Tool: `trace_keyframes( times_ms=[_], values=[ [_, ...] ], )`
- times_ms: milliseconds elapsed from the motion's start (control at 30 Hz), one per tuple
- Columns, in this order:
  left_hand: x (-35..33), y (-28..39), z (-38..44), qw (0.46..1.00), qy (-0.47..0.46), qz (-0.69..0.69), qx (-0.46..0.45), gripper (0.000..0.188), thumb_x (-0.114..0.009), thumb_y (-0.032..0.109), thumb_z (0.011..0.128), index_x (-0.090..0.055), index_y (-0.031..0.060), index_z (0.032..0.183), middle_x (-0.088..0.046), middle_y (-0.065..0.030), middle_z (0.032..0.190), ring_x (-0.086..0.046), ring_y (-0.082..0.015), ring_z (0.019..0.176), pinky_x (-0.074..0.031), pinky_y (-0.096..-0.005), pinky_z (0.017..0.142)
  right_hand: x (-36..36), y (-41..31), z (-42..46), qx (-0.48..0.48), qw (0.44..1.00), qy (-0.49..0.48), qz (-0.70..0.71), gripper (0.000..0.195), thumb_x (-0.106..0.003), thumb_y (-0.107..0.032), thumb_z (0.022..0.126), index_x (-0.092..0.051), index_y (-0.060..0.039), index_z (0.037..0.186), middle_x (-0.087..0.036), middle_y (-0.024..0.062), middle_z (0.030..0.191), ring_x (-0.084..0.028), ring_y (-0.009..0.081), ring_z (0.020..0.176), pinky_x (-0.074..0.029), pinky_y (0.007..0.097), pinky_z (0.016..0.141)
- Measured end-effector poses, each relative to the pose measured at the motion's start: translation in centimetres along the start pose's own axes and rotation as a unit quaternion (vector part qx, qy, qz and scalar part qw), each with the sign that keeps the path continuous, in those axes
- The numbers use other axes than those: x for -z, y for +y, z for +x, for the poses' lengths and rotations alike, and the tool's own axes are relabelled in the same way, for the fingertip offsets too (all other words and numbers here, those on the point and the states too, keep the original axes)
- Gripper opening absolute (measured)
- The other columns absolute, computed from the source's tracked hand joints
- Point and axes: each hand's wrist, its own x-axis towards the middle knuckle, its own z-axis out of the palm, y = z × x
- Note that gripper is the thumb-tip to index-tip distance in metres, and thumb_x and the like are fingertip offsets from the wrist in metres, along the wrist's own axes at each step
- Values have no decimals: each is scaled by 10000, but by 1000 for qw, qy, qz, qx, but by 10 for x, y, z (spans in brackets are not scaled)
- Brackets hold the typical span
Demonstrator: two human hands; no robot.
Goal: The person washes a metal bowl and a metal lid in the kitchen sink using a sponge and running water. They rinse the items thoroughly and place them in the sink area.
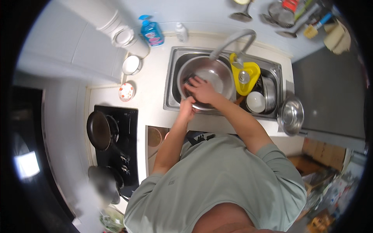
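Note:
A large stainless steel basin (217, 78) sits in the left bowl of a double sink (172, 100), under a curved faucet (233, 39). My left hand (188, 109) grips the basin's near left rim. Inside the basin, my right hand (201, 90) presses with spread fingers on something dark (188, 79), perhaps a scouring pad, against the left inner wall; the hand partly hides it. To the right, a yellow triangular strainer (250, 71) stands across the sink's divider. A white bowl (256, 102) and a metal pot (268, 93) are in the right bowl.
A steel bowl (291, 116) leans at the counter's right edge. Left stand a blue soap bottle (152, 34), a white bottle (181, 32), a white cup (131, 65) and a patterned bowl (126, 92). A frying pan (99, 130) rests on the black cooktop (128, 128). Ladles (242, 17) hang above.

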Motion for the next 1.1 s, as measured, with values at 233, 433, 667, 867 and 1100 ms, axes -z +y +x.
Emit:
trace_keyframes(
  times_ms=[233, 433, 667, 867, 1100],
  values=[
    [7, 8, -13, 996, 43, 77, -33, 140, -476, 71, 782, -535, -23, 868, -578, -112, 753, -594, -232, 562, -504, -347, 405, 12, 4, -40, -101, 979, -114, 137, 388, -459, -136, 882, -577, -220, 1242, -548, 137, 1256, -556, 363, 1093, -485, 440, 845],
    [-17, -12, -36, 983, -80, 168, 1, 714, -421, 17, 780, -183, 133, 1442, -481, -158, 1212, -623, -280, 900, -570, -363, 561, 39, 16, -106, -136, 947, 57, 285, 542, -463, 49, 756, -571, -166, 1242, -622, 172, 1073, -587, 364, 999, -475, 462, 833],
    [-150, -13, -67, 659, -227, 517, -497, 785, -504, -74, 749, -296, 184, 1461, -352, -255, 1412, -398, -416, 1268, -396, -418, 1005, 99, 24, -219, -294, 722, 326, 535, 580, -384, 146, 781, -465, -9, 1334, -596, 45, 1004, -562, 119, 943, -418, 237, 869],
    [-263, -20, -14, 277, -286, 613, -683, 690, -561, 41, 786, -420, 376, 1372, -341, -221, 1428, -368, -484, 1269, -437, -535, 915, 82, 40, -256, -292, 552, 432, 651, 647, -356, 183, 763, -430, -29, 1371, -592, 28, 992, -555, 102, 918, -407, 198, 835],
    [-325, -66, 10, 103, -324, 720, -605, 780, -594, 175, 828, -215, 461, 1447, -247, -183, 1502, -296, -465, 1338, -417, -625, 883, 69, 44, -271, -306, 553, 455, 628, 662, -343, 196, 756, -430, -28, 1373, -594, 43, 1020, -554, 106, 932, -415, 198, 838]
  ],
)
